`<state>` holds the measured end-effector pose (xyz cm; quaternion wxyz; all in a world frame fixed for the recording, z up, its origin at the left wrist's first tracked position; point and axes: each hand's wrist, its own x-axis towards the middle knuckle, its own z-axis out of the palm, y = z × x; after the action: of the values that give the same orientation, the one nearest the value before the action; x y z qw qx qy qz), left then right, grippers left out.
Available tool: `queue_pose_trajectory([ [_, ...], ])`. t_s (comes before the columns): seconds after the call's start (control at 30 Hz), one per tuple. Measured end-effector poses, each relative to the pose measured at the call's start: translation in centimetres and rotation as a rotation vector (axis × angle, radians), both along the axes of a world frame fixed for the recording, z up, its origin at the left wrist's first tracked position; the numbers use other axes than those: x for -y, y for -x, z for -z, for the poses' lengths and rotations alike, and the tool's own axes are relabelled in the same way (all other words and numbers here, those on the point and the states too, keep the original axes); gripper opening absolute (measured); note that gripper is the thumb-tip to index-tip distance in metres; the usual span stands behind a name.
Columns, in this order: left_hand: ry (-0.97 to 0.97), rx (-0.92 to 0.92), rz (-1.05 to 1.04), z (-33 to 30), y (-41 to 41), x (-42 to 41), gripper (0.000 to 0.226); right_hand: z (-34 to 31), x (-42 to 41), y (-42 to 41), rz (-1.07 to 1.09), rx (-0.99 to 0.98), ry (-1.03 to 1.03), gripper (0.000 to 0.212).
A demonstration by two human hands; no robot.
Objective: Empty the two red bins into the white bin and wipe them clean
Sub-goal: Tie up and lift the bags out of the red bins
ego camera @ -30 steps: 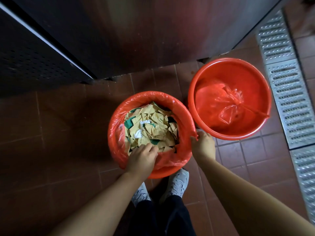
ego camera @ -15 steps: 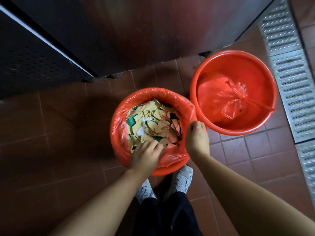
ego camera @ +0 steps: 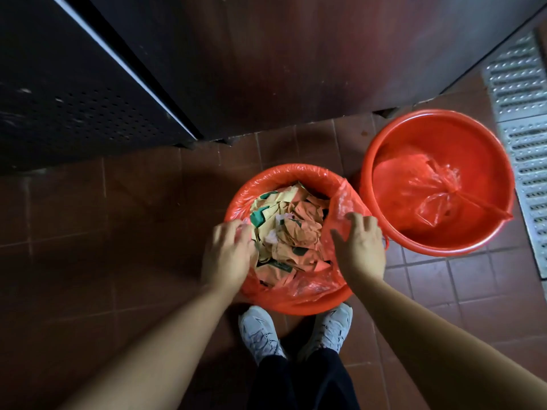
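The near red bin (ego camera: 313,306) stands on the floor at my feet, lined with a red plastic liner (ego camera: 296,291) and filled with crumpled brown and green paper waste (ego camera: 293,229). My left hand (ego camera: 228,255) grips the liner at the bin's left rim. My right hand (ego camera: 361,247) holds the liner's right edge, which is lifted off the rim and pulled inward. The second red bin (ego camera: 381,149) stands to the right and a little farther off, with a loose red plastic bag (ego camera: 429,196) lying inside. No white bin is in view.
A dark metal cabinet (ego camera: 266,63) rises just behind the bins, with a perforated dark panel (ego camera: 74,108) at the left. A metal drain grate (ego camera: 524,137) runs along the right. The floor is brown tile (ego camera: 118,232). My white shoes (ego camera: 260,332) touch the near bin's base.
My left hand moved from the near rim to the left rim. My right hand pulled the liner's right edge off the rim and inward. The view shifted, so the bins sit farther right.
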<state>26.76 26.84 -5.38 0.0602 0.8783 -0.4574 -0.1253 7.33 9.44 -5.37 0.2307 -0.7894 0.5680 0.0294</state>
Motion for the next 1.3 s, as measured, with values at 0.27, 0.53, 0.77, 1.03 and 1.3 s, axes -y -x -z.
queue_pose_trajectory([
  [0.27,-0.140,-0.314,-0.536,2.5,-2.5,-1.1,0.031,1.4,0.6,-0.1,0.265,0.011,-0.224,0.043],
  [0.53,0.035,-0.273,-0.608,1.5,-2.6,0.6,0.008,0.9,0.1,-1.1,0.209,0.062,-0.114,0.034],
  [0.77,0.039,-0.362,-0.199,0.4,0.5,4.4,0.011,-0.7,-2.1,-3.4,-0.075,0.167,-0.156,0.035],
  [1.03,0.090,-0.200,-0.036,-0.4,0.5,2.2,0.016,-2.9,-3.0,-2.9,-0.264,0.168,-0.214,0.025],
  [1.3,-0.263,-0.354,-0.650,0.3,-3.5,1.6,0.053,-3.9,1.5,-0.8,0.173,-0.029,0.020,0.045],
])
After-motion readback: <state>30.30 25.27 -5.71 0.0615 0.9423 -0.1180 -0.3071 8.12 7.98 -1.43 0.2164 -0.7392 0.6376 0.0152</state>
